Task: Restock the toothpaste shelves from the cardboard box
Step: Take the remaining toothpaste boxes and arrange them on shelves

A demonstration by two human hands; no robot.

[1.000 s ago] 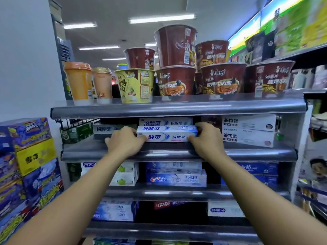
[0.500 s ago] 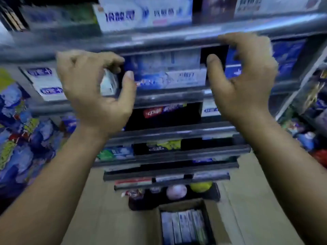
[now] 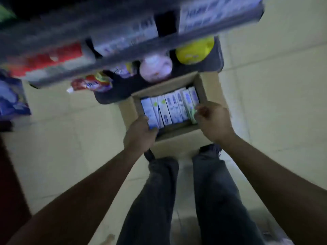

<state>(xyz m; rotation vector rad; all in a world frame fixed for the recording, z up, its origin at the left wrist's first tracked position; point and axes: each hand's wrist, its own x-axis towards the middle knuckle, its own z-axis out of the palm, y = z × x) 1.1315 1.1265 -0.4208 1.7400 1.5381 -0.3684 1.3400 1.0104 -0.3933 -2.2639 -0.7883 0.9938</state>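
Note:
An open cardboard box (image 3: 178, 138) stands on the tiled floor at my feet. A row of several white-and-blue toothpaste boxes (image 3: 174, 108) lies inside it. My left hand (image 3: 139, 135) is at the near left corner, fingers closed on the near end of the leftmost toothpaste box (image 3: 148, 110). My right hand (image 3: 214, 119) hovers over the right side with its fingers curled beside a greenish toothpaste box (image 3: 192, 113); blur hides whether it grips it. The toothpaste shelves (image 3: 123, 27) loom blurred along the top.
On the dark bottom shelf behind the cardboard box sit a yellow round pack (image 3: 194, 50), a pink round pack (image 3: 155, 68) and a red pouch (image 3: 92, 83). My legs in jeans (image 3: 212, 191) stand just behind the box. Blue packs (image 3: 12, 99) are at the left.
My view swung from the upper shelves down to the floor. Both hands let go of the shelved toothpaste and dropped into the cardboard box.

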